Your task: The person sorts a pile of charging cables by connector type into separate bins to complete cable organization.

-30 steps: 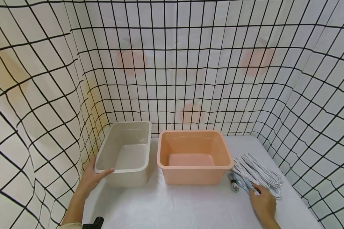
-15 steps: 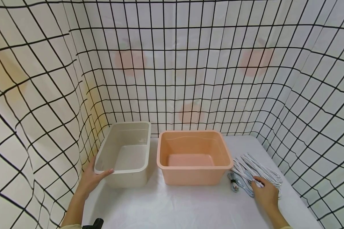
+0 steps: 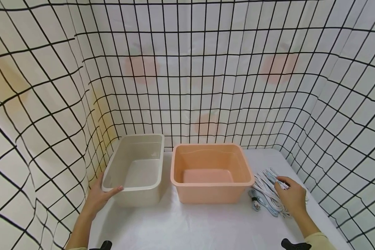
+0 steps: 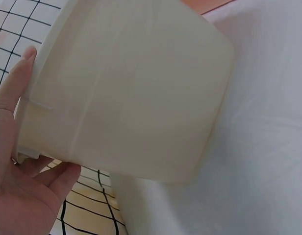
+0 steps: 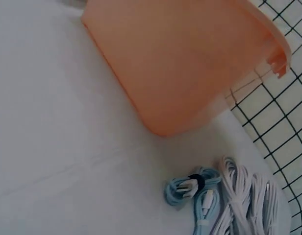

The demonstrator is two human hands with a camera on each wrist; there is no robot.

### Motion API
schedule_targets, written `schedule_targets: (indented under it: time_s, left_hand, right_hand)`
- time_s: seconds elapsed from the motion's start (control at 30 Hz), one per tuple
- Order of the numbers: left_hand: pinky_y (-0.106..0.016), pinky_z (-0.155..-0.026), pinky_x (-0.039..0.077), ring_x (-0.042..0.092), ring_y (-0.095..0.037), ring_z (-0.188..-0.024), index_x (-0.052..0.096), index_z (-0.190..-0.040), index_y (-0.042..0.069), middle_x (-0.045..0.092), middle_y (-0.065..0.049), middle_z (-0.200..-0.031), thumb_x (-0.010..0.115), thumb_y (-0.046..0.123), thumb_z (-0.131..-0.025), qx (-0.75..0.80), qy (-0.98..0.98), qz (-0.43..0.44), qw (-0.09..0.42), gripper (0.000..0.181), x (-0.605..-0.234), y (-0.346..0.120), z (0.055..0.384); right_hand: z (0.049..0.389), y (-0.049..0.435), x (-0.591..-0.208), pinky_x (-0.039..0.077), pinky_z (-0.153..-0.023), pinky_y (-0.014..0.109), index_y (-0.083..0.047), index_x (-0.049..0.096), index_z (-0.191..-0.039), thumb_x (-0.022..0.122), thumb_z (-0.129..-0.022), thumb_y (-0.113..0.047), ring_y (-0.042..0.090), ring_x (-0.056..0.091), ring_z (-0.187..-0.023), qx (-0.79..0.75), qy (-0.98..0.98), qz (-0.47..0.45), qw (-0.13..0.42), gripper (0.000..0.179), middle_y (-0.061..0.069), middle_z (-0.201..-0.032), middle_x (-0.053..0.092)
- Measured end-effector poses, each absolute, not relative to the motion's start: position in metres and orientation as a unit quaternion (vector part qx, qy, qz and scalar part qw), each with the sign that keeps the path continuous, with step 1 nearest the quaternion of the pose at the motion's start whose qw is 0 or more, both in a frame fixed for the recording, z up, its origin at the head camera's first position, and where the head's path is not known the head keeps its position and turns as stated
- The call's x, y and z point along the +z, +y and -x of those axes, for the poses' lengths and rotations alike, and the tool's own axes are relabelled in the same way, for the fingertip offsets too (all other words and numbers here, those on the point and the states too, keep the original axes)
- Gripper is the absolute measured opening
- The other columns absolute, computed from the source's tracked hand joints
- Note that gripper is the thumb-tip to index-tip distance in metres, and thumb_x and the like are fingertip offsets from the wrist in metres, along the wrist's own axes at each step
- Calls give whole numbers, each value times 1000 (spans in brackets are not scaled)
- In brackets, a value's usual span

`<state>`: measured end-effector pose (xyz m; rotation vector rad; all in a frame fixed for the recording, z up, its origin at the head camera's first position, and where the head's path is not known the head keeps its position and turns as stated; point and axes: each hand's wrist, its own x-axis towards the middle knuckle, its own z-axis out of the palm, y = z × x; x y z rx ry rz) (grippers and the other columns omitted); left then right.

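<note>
My left hand [image 3: 97, 198] grips the near left corner of a beige plastic bin [image 3: 140, 192]. The left wrist view has its thumb along the rim and the other fingers beneath the bin's edge [image 4: 131, 93]. At the right, my right hand [image 3: 292, 198] pinches part of a cable bundle between thumb and forefinger, over a pile of coiled white cables [image 3: 264, 182]. A light blue cable coil [image 3: 268, 206] lies at the pile's near side. Beside it sits a small blue coil [image 3: 254, 200] with a black tie. The right wrist view shows white cables [image 5: 237, 196] but not the hand.
A peach plastic bin [image 3: 210, 192] stands in the middle, between the beige bin and the cables. Black wire mesh [image 3: 190, 73] encloses the back and both sides. White cloth [image 3: 187, 225] covers the table.
My right hand has moved away from me and slightly right over the cables, drawing light blue cable along across the white pile. My left hand keeps its grip on the beige bin.
</note>
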<state>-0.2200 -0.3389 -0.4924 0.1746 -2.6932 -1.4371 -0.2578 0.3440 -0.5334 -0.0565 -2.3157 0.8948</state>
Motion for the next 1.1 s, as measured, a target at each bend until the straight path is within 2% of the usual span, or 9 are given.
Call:
schedule_targets:
  time_s: [0.1, 0.27, 0.37, 0.47, 0.7, 0.8, 0.97, 1.1]
  left_hand:
    - [-71, -105, 37, 38, -53, -137, 4, -166, 7, 32, -34, -156, 81, 39, -91, -469, -880, -59, 40, 112, -492, -338, 220]
    - [-70, -104, 39, 39, -52, -136, 4, -166, 7, 34, -33, -155, 82, 39, -90, -466, -882, -61, 41, 113, -492, -338, 221]
    - [-70, -104, 39, 40, -52, -136, 5, -166, 7, 34, -33, -155, 82, 38, -90, -468, -881, -61, 44, 112, -491, -337, 222]
    - [-70, -103, 40, 41, -52, -135, 7, -166, 7, 35, -33, -154, 82, 37, -90, -469, -880, -58, 48, 111, -491, -337, 222]
    - [-70, -103, 40, 42, -51, -134, 10, -166, 8, 37, -32, -153, 83, 40, -88, -469, -879, -60, 57, 111, -495, -339, 219]
    - [-70, -104, 39, 40, -51, -135, 7, -166, 9, 35, -32, -155, 83, 41, -88, -472, -878, -67, 52, 114, -496, -340, 219]
    - [-70, -104, 39, 40, -51, -135, 5, -167, 11, 34, -32, -155, 83, 40, -89, -477, -875, -68, 55, 115, -498, -341, 220]
    - [-68, -103, 39, 42, -50, -134, 6, -167, 11, 36, -32, -154, 84, 39, -88, -476, -874, -64, 65, 114, -499, -341, 222]
  right_hand:
    - [267, 340, -519, 41, -57, 10, -5, 78, -106, 75, -88, -6, 3, 59, -70, 339, -882, 9, 327, 18, 17, -102, 75]
    - [281, 326, -501, 41, -62, 7, -2, 77, -108, 72, -90, -5, 29, 68, -85, 341, -883, -18, 323, 19, 18, -103, 75]
    - [289, 315, -494, 41, -65, 5, -2, 77, -107, 73, -90, -4, 36, 69, -93, 345, -881, -44, 321, 18, 18, -104, 75]
    - [297, 305, -489, 41, -66, 5, -2, 77, -106, 75, -89, -3, 37, 69, -95, 346, -880, -76, 317, 17, 18, -103, 75]
    - [315, 281, -475, 50, -64, 18, -1, 77, -108, 74, -90, -2, 36, 69, -94, 351, -883, -125, 286, 19, 17, -104, 74]
    - [324, 270, -468, 49, -59, 19, -1, 76, -108, 75, -89, -1, 30, 66, -89, 357, -880, -145, 279, 19, 16, -103, 74]
    - [339, 251, -458, 45, -50, 22, -3, 77, -108, 77, -90, -3, 17, 57, -71, 354, -877, -178, 271, 19, 14, -101, 74]
    - [346, 235, -448, 45, -49, 25, -5, 77, -111, 76, -93, -8, 17, 56, -69, 362, -881, -185, 244, 19, 13, -105, 74]
